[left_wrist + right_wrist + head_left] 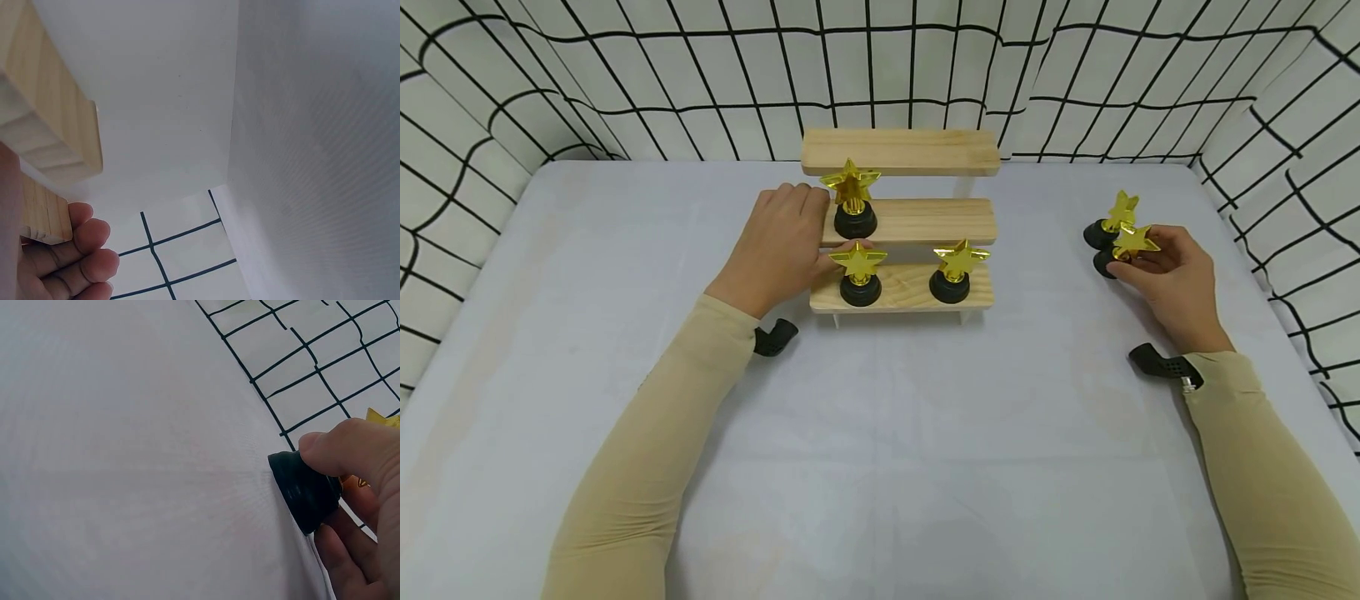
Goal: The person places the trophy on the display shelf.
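My left hand (782, 237) grips the left end of the middle board of a three-tier wooden display stand (940, 218). Its curled fingertips (94, 234) show past the board's end in the left wrist view. A gold star trophy (852, 200) with a black base stands on that board, right by my fingers. Two more star trophies, a left one (859, 275) and a right one (955, 271), are on the bottom board. At the right, my right hand (1180, 287) pinches another trophy (303, 490) by its lower part. One more trophy (1108, 221) stands just behind it.
A white cloth (925, 450) covers the table. Black wire grid panels (715, 71) line the back and both sides. The top board (901, 152) of the stand is the furthest back. Black wrist mounts (1157, 362) stick out at both cuffs.
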The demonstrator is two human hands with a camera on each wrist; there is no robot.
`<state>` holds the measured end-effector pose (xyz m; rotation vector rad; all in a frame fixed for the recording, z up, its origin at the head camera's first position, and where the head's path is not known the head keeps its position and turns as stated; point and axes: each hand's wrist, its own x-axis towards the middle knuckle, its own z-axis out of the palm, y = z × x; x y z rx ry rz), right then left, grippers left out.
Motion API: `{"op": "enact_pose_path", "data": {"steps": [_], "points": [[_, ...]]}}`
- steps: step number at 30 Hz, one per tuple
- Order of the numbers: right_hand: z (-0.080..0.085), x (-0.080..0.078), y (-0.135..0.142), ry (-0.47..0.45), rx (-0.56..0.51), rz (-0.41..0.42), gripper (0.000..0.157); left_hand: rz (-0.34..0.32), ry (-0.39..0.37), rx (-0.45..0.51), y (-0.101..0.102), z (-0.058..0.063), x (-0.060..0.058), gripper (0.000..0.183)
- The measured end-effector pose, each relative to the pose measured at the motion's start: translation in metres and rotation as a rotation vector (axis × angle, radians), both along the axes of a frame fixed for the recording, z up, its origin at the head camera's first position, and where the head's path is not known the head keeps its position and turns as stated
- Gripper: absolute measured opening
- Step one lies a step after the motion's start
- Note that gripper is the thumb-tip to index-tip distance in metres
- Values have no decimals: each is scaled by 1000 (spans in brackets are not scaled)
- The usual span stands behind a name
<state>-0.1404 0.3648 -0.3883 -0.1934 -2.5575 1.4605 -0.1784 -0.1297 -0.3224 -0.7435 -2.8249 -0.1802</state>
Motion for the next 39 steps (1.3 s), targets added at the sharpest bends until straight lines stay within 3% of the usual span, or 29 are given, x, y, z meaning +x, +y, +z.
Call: {"op": "enact_pose_path", "data": {"steps": [13, 39], "points": [[-1, -2, 0, -17, 89, 13, 57, -6, 19, 4, -1, -1, 1, 65], [2, 2, -4, 2, 115, 6, 53, 4, 6, 14, 1, 0, -1, 61]]}}
